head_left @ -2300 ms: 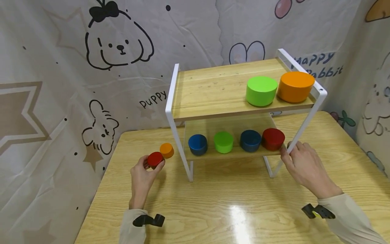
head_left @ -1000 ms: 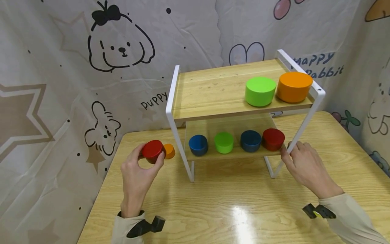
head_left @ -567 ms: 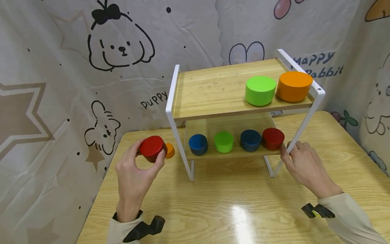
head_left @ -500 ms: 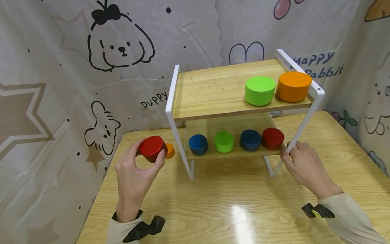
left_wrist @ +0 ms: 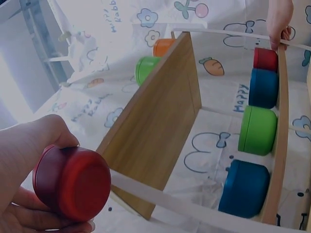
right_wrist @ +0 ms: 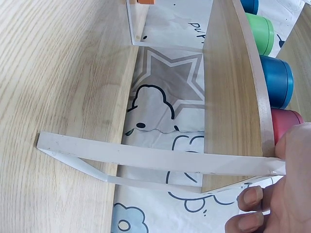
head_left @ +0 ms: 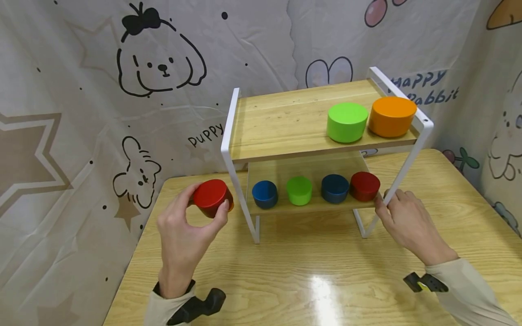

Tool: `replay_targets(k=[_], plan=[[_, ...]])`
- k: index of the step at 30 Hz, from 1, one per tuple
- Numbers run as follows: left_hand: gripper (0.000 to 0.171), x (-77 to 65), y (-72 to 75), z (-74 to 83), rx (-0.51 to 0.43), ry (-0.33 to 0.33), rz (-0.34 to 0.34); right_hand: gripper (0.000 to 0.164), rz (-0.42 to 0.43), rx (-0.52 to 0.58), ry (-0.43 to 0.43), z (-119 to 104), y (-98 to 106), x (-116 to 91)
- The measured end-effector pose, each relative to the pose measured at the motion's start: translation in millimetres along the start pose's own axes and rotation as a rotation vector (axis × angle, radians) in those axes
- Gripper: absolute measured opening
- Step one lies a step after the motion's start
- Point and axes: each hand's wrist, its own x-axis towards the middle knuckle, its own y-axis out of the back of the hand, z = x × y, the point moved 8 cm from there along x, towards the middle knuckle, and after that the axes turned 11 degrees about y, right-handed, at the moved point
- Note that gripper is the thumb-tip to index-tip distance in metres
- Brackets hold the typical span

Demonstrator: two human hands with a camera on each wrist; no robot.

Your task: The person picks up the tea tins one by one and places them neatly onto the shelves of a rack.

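Note:
My left hand [head_left: 183, 235] grips a small red round tin [head_left: 210, 197] by its sides between thumb and fingers. It holds the tin in the air left of a two-tier shelf rack [head_left: 302, 120] with white legs. In the left wrist view that red tin [left_wrist: 85, 184] fills the lower left. On the right, my right hand [head_left: 412, 224] holds the rack at its right leg, beside the lower board. The right wrist view shows its thumb and curled fingertips [right_wrist: 250, 196] near the white frame [right_wrist: 170, 160].
A row of tins stands on the lower board: blue [head_left: 265, 194], green [head_left: 299, 190], dark blue [head_left: 335, 189] and red [head_left: 364, 186]. Larger green [head_left: 347, 122] and orange [head_left: 392, 117] tins sit at the upper board's right end. A patterned cloth [head_left: 163, 122] hangs behind the table.
My left hand lifted the red tin up from low over the table, then shifted slightly right with it. The small orange tin behind it is now almost hidden. My right hand stayed put.

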Motion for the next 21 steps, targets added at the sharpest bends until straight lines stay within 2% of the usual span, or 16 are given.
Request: replay_targets(k=[7,12,18,21], plan=[[0.044,3.9,-5.8,14.4,-0.018,-0.036,-0.031,0.036,-0.003,0.006,-0.005,1,-1,0],[0.049,9.2,-12.2,30.9,-0.027,-0.081,-0.069,0.036,0.002,0.005,-0.003,1,-1,0],[0.050,17.2,-24.1,53.1,-0.063,-0.139,-0.147,0.035,0.000,0.003,0.002,1,-2,0],[0.050,22.1,-28.9,64.2,-0.081,-0.165,-0.161,0.034,-0.001,0.004,0.001,1,-2,0]])
